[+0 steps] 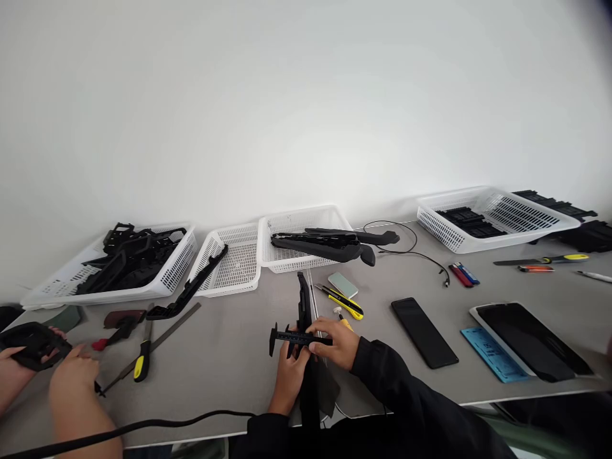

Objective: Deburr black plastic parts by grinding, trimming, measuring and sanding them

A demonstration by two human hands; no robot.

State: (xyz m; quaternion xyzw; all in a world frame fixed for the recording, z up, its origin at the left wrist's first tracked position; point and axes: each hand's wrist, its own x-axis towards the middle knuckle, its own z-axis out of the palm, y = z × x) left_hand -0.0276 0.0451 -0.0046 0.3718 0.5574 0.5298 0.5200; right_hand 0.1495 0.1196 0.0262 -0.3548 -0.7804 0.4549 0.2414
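Observation:
A black caliper (296, 338) lies crosswise over a long black plastic part (303, 296), just in front of my body. My right hand (338, 344) pinches the caliper's right end between thumb and fingers. Below the caliper, my left hand (289, 375) is closed around the plastic part; some of its fingers are hidden behind the caliper. The jaws point left, and I cannot tell whether they touch the part. Close to my right hand lie a yellow utility knife (347, 302) and a small yellow-handled tool (345, 320).
White baskets with black parts line the wall: left basket (165, 277), middle basket (268, 252), right basket (459, 239). A co-worker's hands (74, 376) hold a black part at left, near files (143, 360). Phones (423, 331), a blue tray (495, 357) and a cable (415, 245) lie rightward.

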